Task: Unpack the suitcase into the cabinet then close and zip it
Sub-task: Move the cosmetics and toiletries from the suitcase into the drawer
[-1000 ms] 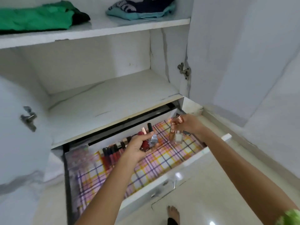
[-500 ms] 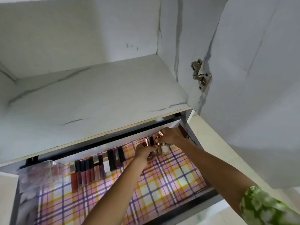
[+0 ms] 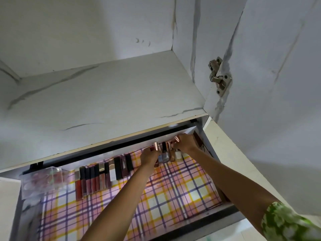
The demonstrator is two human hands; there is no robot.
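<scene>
Both hands work at the back right corner of the open drawer (image 3: 205, 221): the left hand (image 3: 149, 156) and the right hand (image 3: 185, 143) each pinch small nail polish bottles (image 3: 165, 154), and crowding them there could topple 1 into its neighbours. On the drawer's plaid liner (image 3: 173, 192) lie a row of lip gloss tubes (image 3: 97, 180) and a clear plastic case (image 3: 41, 181) at the left; the suitcase is out of view.
</scene>
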